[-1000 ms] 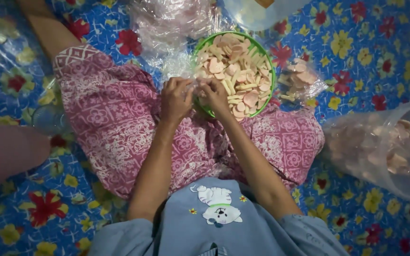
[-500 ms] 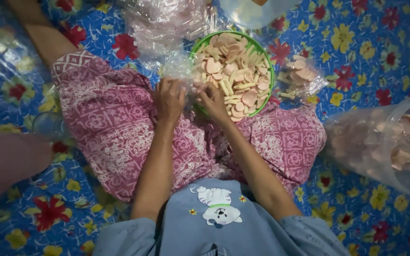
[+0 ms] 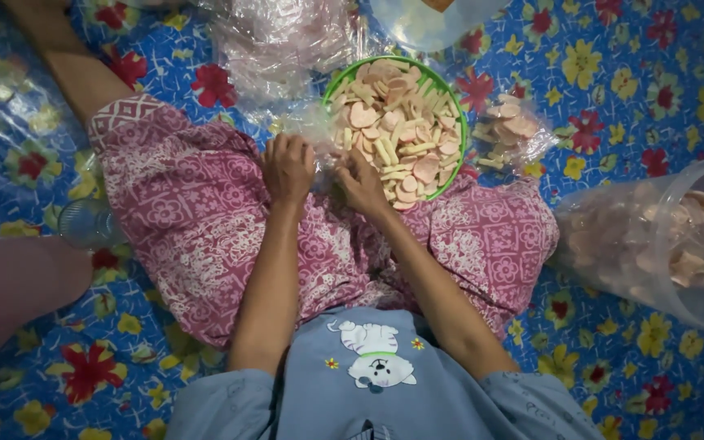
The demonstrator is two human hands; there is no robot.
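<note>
A blue plastic floor mat printed with red and yellow flowers (image 3: 637, 98) fills the frame. At upper centre, the left hand (image 3: 288, 165) pinches a small clear plastic bag (image 3: 313, 129). The right hand (image 3: 362, 181) closes on crackers at the round green plastic basket (image 3: 458, 122).

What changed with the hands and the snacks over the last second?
Little changed. The left hand and right hand stayed side by side at the near rim of the green bowl of crackers, fingers working a small clear plastic bag between them. The big clear container and filled bag kept their places.
</note>
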